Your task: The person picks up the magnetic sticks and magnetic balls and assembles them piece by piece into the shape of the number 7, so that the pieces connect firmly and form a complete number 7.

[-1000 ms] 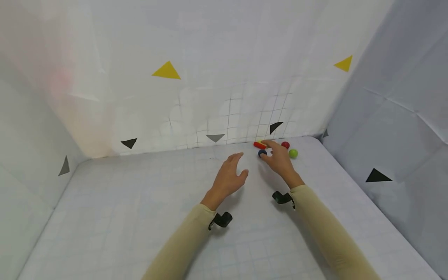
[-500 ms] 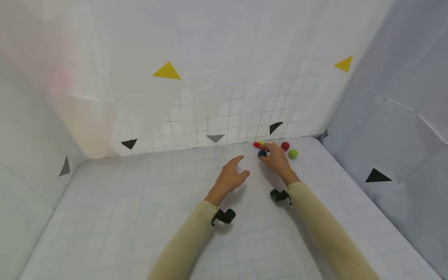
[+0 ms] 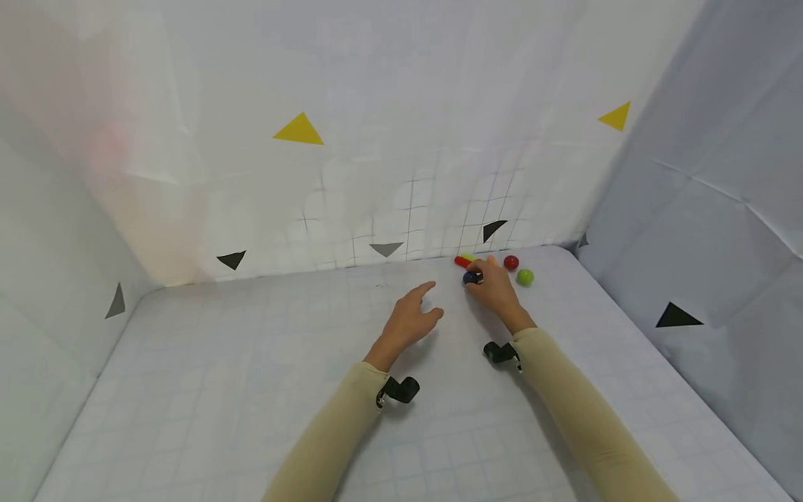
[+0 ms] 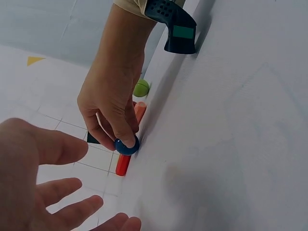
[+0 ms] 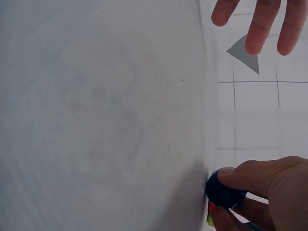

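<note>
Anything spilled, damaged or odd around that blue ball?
Nothing stands out. The right hand pinches the blue ball; the red ball and green ball nearby look whole, and no spill shows.

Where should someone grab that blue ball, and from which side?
Probably by pinching the blue ball between thumb and fingers across its widest part, from the near right, the side the right hand is on: it looks round, and the red stick lies just beyond it.
</note>
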A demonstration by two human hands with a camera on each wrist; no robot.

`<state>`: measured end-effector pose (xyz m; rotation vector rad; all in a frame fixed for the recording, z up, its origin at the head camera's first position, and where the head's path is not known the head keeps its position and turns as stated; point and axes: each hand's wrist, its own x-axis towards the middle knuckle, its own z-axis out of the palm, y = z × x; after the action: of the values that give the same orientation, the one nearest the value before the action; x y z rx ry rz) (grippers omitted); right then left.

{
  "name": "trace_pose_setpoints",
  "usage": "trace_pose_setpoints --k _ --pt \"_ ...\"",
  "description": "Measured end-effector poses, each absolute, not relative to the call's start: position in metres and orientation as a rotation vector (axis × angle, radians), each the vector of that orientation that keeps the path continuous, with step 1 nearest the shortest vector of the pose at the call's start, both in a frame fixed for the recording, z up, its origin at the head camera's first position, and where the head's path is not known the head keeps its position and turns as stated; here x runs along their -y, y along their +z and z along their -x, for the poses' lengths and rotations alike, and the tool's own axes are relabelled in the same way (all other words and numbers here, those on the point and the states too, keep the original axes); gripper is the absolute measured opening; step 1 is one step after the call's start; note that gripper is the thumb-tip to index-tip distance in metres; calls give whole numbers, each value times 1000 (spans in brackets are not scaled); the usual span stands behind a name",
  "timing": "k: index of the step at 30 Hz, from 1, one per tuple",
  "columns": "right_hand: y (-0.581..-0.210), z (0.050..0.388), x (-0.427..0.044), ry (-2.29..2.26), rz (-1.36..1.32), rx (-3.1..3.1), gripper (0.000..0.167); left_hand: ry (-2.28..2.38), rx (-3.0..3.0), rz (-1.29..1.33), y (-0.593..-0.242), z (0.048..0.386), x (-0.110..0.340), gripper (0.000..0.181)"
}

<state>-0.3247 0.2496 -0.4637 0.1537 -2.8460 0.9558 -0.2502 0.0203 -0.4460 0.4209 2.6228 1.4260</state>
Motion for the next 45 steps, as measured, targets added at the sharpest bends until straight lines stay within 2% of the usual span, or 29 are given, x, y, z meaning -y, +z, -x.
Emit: trace_pose_setpoints --k 13,21,32,45 --pt "-460 316 -248 1117 -133 2771 33 1404 -2634 -439 -443 248 -22 60" --pt "-452 303 -241 1163 -176 2760 44 1398 -2648 -438 -441 245 -16 60" --pt "-432 286 -221 1295 -275 2670 40 1382 -2706 -471 -434 246 -10 59" --pt "-415 261 -196 1358 -375 2637 36 1420 -2769 -453 -424 225 3 57"
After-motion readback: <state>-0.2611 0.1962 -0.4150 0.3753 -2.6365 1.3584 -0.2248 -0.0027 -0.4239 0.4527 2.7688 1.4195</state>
